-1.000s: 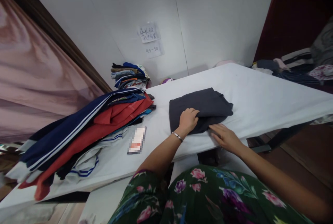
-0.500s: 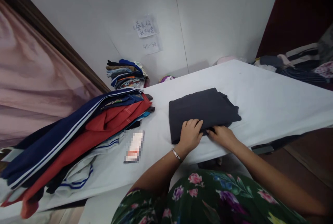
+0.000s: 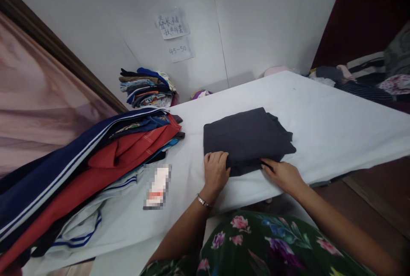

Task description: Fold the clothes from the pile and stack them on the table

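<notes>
A folded dark grey garment (image 3: 246,137) lies on the white-covered table (image 3: 346,126) in front of me; its exact kind does not show. My left hand (image 3: 217,171) is closed over the near left corner, fingers curled on top of the cloth. At the near edge, right of the middle, my right hand (image 3: 283,175) pinches the fabric, with its fingers partly hidden under the fold. The garment's right end is uneven, with layered edges sticking out.
To the left lies a long heap of clothes, with navy striped trousers (image 3: 80,156) and a red garment (image 3: 128,152). Beside it is a blurred-out flat object (image 3: 157,187). Behind stands a stack of folded clothes (image 3: 147,88). More clothes (image 3: 361,79) lie at the far right.
My left hand has slid left along the near edge to the garment's corner. My right hand keeps its pinch at about the same spot. The view has shifted slightly.
</notes>
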`<state>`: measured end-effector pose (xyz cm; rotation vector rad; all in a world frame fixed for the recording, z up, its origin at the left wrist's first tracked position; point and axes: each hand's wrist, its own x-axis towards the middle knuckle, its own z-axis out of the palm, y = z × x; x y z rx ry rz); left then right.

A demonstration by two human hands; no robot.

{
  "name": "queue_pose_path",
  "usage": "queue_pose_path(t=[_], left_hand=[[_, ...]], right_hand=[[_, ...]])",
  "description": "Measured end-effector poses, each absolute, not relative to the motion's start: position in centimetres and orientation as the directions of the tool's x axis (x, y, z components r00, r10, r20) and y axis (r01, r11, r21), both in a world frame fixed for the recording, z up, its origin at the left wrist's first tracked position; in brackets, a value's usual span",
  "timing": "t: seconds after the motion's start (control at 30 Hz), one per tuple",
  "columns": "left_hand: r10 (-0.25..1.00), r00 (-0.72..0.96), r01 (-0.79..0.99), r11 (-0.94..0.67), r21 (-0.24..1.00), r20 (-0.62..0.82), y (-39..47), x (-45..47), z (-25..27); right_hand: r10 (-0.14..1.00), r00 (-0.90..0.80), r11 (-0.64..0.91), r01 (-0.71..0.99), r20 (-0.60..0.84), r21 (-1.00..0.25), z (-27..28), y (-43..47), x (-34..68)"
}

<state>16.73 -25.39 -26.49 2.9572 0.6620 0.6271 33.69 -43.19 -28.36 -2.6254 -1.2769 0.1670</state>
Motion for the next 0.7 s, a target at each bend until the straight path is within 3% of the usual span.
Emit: queue_pose_path(t=[0.23, 0.37, 0.43, 0.5, 0.6, 0.7], left_hand=[[0.415, 0.860, 0.426, -0.904, 0.027, 0.296, -25.2, 17.6, -27.4], [0.397, 0.880, 0.412, -0.911, -0.003, 0.262, -25.1, 17.5, -27.4], [0.402, 0.874, 0.417, -0.909, 0.002, 0.272, -25.1, 17.5, -27.4], [0.410, 0.862, 0.426, -0.905, 0.014, 0.297, -25.0, 17.5, -27.5], [0.424, 0.844, 0.435, -0.899, 0.042, 0.330, -25.1, 17.5, -27.5], [0.439, 0.829, 0.443, -0.894, 0.074, 0.346, -25.0, 17.6, -27.5]], right_hand=[[0.853, 0.521, -0.497, 0.800, -0.020, -0.336, -28.5, -43.2, 34.5], [0.892, 0.333, -0.167, 0.870, 0.305, -0.463, -28.3, -45.2, 33.1], [0.832, 0.270, -0.070, 0.918, 0.484, -0.392, -27.8, -45.6, 32.7], [0.794, 0.242, -0.110, 0.959, 0.557, -0.260, -27.2, -45.4, 32.9], [0.821, 0.255, -0.241, 0.966, 0.511, -0.095, -27.0, -44.3, 34.2], [0.834, 0.290, -0.308, 0.951, 0.470, -0.041, -27.5, -42.9, 35.6]])
